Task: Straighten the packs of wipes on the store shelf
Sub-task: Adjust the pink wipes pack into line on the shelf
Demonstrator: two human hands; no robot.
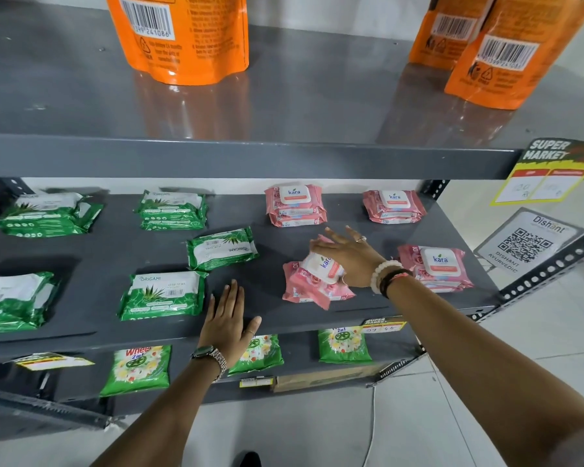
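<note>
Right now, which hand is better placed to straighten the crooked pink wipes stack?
The right hand: it already rests on the tilted pink stack. The left hand lies flat on the bare shelf.

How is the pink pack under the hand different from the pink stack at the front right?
The pink pack under the right hand is turned crooked; the front right stack sits nearly straight. The crooked pack's logo runs slanted up the lid; the stack's logo reads level. A hand touches the crooked pack; nothing touches the stack. Both are pink Kara wipes with white lids, lying on the same grey shelf.
</note>
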